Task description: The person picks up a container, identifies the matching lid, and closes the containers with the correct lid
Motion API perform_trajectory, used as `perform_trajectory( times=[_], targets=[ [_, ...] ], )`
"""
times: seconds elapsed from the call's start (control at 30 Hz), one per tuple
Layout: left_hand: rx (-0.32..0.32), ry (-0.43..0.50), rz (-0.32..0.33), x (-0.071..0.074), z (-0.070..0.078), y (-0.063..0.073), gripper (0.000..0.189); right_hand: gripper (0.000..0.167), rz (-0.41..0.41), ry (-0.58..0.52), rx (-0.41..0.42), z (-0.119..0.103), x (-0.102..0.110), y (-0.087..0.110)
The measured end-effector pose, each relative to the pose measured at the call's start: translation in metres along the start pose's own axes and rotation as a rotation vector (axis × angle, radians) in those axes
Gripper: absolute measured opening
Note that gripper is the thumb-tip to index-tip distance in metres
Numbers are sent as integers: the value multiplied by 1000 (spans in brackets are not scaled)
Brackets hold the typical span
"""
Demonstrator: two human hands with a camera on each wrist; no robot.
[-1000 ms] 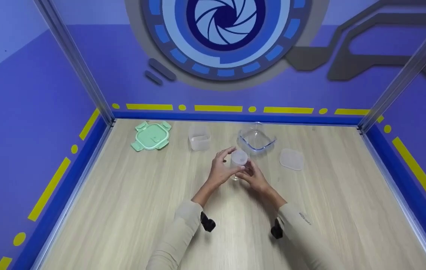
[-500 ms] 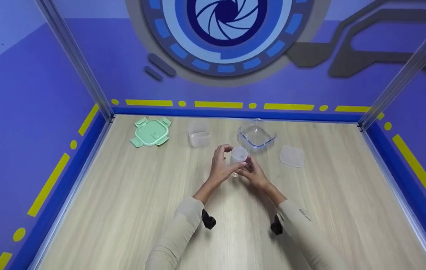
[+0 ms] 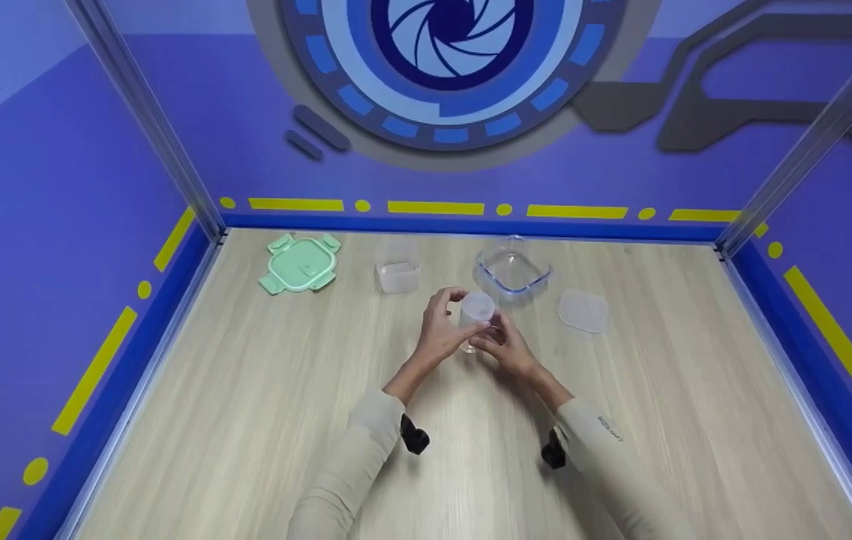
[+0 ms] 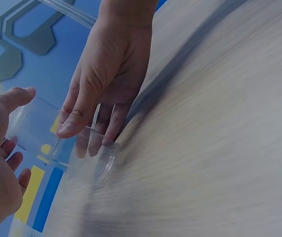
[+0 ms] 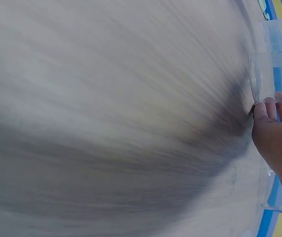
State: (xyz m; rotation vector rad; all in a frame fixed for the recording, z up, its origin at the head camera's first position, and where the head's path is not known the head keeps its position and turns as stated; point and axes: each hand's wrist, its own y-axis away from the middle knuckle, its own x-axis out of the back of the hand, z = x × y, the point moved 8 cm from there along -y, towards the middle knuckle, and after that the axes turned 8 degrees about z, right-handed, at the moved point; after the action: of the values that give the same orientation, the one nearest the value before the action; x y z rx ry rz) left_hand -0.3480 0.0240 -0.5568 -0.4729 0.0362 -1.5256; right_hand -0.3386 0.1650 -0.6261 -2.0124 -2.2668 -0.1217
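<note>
Both hands meet at a clear cylindrical cup [image 3: 478, 307] in the middle of the table. Its round top looks frosted from above, and a clear lower section with a thick round base [image 4: 105, 165] shows in the left wrist view. My left hand [image 3: 441, 330] holds the frosted upper part between thumb and fingers. Lower down on the other side, my right hand [image 3: 510, 354] has its thumb and fingers around the clear part. The right wrist view catches its fingertips [image 5: 269, 108] against the cup near the base. I cannot tell whether the cup is one piece or two.
Along the back lie a green lid with side flaps [image 3: 302, 264], a translucent plastic container [image 3: 398, 279] and a square glass dish [image 3: 514, 290]. A flat translucent lid [image 3: 583, 312] lies right of the hands. Blue walls border the wooden table [image 3: 261, 420].
The head view has tilted down slightly, then held nearly steady. Both hands stay around the cup in about the same place; the left index finger is a little more bent.
</note>
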Motion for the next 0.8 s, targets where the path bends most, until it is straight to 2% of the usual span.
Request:
perform_trajectory(
  times=[0.4,0.8],
  targets=[
    [13,-12,-54,6,0,-4,59,67,-24,-102,12,-1,-4,-2],
    [3,-24,-93,5,4,-5,59,66,-15,-53,42,-1,0,0]
  ],
)
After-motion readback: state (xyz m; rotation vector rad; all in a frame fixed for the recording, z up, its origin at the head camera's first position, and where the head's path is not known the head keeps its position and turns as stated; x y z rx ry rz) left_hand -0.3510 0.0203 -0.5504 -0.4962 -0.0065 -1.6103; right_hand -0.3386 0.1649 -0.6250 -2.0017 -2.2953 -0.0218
